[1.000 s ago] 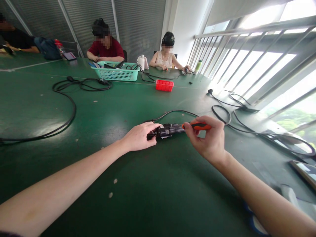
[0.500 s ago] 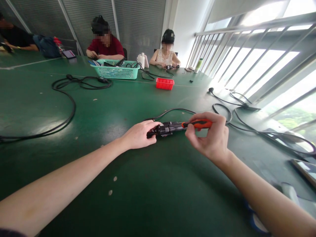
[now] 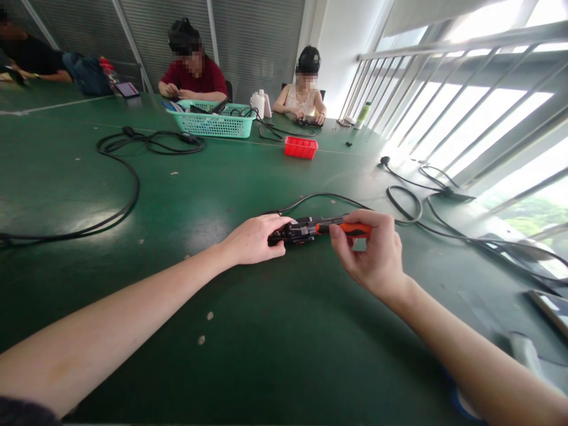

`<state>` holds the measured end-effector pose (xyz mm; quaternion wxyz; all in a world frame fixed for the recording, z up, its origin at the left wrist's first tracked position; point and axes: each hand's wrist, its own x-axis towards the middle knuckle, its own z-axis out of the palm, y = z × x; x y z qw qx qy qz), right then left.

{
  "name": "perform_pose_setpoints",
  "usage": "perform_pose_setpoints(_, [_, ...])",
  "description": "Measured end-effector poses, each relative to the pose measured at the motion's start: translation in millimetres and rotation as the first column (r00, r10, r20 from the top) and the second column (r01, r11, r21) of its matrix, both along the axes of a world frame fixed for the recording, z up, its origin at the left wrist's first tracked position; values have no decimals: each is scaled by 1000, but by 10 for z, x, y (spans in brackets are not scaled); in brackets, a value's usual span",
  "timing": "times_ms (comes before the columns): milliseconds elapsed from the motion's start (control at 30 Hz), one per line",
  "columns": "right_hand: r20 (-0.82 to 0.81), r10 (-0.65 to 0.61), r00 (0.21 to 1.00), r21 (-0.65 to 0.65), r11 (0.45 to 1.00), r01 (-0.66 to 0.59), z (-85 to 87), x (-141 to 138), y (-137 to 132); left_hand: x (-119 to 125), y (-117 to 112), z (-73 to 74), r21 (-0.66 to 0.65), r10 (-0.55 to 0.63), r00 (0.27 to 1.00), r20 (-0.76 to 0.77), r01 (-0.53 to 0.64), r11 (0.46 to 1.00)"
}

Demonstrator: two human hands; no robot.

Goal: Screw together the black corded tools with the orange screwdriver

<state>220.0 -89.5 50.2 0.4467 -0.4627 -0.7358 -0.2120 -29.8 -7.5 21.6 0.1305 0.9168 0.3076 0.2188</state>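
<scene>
My left hand [image 3: 260, 239] is closed round the left end of a long black corded device [image 3: 302, 231] lying on the green table [image 3: 284, 331]. What kind of device it is, I cannot tell. My right hand [image 3: 373, 251] grips a screwdriver [image 3: 358, 229] by its orange and black handle, fingers wrapped round it. The tool lies almost flat along the device, pointing left toward my left hand. Its tip is too small to make out against the dark body. Behind both hands a black cable [image 3: 328, 195] curves away.
A red bin [image 3: 300, 148] and a turquoise basket [image 3: 213, 124] of tools and cables stand farther back. Looped black cables lie left [image 3: 135, 177] and right [image 3: 412, 219]. A phone-like slab [image 3: 550, 307] is at the right edge. Co-workers sit across the table, near a railing [image 3: 426, 53].
My right hand and the screwdriver have shifted left along the device, closer to my left hand. My left hand keeps its hold. The whole view has moved slightly.
</scene>
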Motion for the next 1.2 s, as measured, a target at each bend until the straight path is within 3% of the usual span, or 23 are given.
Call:
perform_pose_setpoints(267, [21, 79, 997, -7, 997, -79, 27, -25, -22, 4, -39, 21, 70, 57, 998, -40, -54, 996])
perform_pose_setpoints(533, [14, 142, 990, -10, 990, -142, 39, -33, -26, 7, -61, 59, 52, 73, 994, -87, -68, 996])
perform_pose_setpoints(1033, [177, 174, 969, 3, 984, -177, 59, -55, -20, 35, -84, 82, 52, 105, 984, -147, -98, 994])
perform_pose_setpoints(1200, [82, 159, 984, -60, 986, -155, 15, -70, -12, 32, -78, 77, 48, 107, 983, -152, -100, 994])
